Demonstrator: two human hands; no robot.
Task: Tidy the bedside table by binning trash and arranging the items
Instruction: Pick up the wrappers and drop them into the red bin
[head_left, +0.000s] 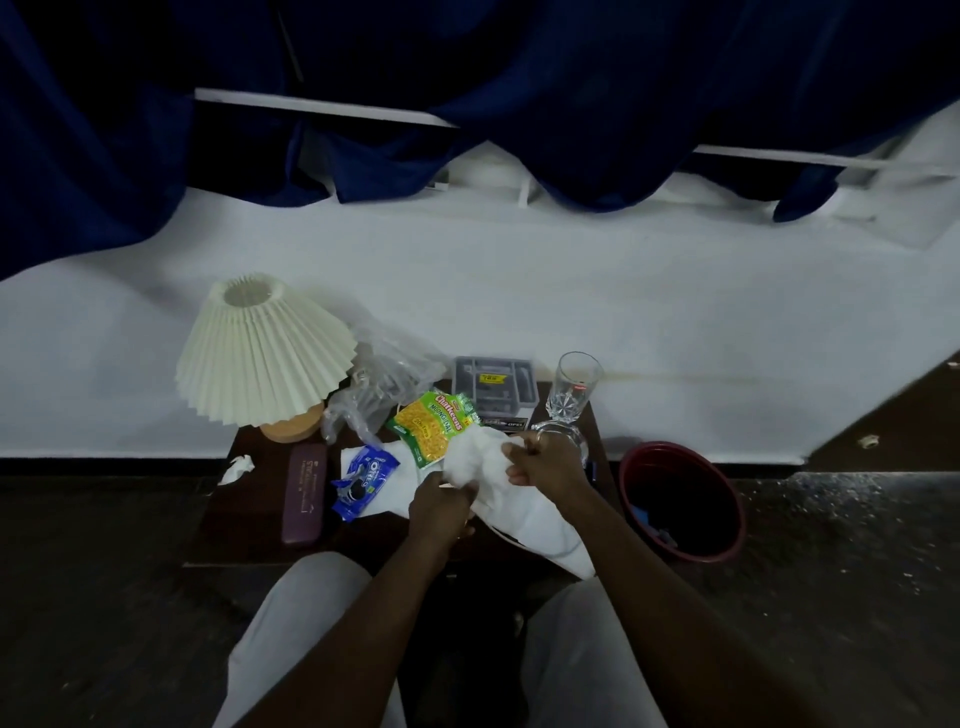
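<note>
Both my hands grip a white cloth (511, 506) over the dark bedside table (249, 525). My left hand (441, 506) holds its lower fold; my right hand (543, 462) pinches its upper bunched part. A green and yellow snack packet (431, 426) lies just behind the cloth. A blue Oreo wrapper (363, 478) lies on white paper to the left. Crumpled clear plastic (379, 389) sits behind them. A red bin (680, 501) stands on the floor right of the table.
A pleated cream lamp (260, 353) stands at the table's back left. A maroon case (305, 491) lies along the left side. A grey box (491, 387) and a tall glass (571, 387) are at the back. A crumpled tissue (236, 467) rests at the left edge.
</note>
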